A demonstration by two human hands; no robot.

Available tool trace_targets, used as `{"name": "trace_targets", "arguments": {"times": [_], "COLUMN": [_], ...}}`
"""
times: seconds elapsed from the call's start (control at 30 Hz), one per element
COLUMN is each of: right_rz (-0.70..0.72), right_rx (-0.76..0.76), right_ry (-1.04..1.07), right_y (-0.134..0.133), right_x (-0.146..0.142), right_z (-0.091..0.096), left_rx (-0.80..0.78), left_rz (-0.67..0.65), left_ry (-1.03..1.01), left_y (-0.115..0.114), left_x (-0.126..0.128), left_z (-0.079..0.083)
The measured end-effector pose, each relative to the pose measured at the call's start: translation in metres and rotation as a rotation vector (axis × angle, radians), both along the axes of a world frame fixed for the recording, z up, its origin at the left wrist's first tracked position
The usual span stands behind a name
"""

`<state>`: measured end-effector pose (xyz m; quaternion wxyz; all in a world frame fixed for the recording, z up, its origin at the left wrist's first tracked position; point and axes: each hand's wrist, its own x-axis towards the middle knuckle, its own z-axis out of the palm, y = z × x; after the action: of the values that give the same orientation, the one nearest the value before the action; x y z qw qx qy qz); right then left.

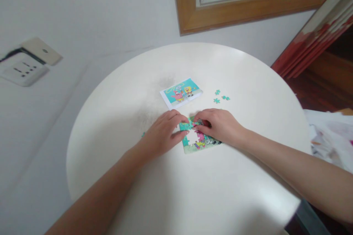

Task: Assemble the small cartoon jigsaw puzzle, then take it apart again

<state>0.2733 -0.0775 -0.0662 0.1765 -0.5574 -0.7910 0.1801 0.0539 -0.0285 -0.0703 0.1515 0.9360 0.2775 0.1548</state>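
Note:
A partly assembled jigsaw puzzle point(189, 149) with a cartoon picture lies flat on the white round table point(171, 198). White tabletop shows through a gap left of its middle. My left hand point(162, 132) grips the puzzle's upper left part, index finger above and thumb below on the teal pieces. From the other side, my right hand point(219, 123) has thumb and index finger closed in at the upper middle, on a teal puzzle piece point(190, 125) just above the gap. My right hand covers the puzzle's upper right.
Behind the puzzle lies a cartoon picture card point(180, 91) on white paper. Loose teal pieces point(217, 100) lie to its right; another piece point(143, 134) peeks out by my left wrist. A wall socket point(24, 69), window frame point(187, 14) and red curtain point(306, 47) surround the table.

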Motion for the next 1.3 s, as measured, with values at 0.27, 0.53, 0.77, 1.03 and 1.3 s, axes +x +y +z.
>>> {"name": "trace_targets", "arguments": {"times": [0.27, 0.53, 0.77, 1.03, 1.3], "right_rz": [0.048, 0.243, 0.261, 0.246, 0.2], "right_rx": [-0.06, -0.07, -0.032, -0.074, -0.063], "right_ry": [0.126, 0.201, 0.163, 0.205, 0.208], "right_y": [0.001, 0.006, 0.004, 0.005, 0.006], "right_x": [0.007, 0.023, 0.02, 0.021, 0.021], "right_z": [0.003, 0.001, 0.002, 0.001, 0.003], "left_rx": [-0.012, 0.029, 0.092, 0.073, 0.159], "left_rz": [-0.035, -0.036, -0.017, -0.021, 0.334], "left_ry": [0.044, 0.096, 0.143, 0.071, -0.17], "left_y": [-0.001, 0.002, 0.001, 0.003, 0.031], "left_x": [-0.001, -0.003, -0.003, 0.0, -0.038], "left_z": [0.003, 0.008, 0.013, 0.01, 0.037]}}
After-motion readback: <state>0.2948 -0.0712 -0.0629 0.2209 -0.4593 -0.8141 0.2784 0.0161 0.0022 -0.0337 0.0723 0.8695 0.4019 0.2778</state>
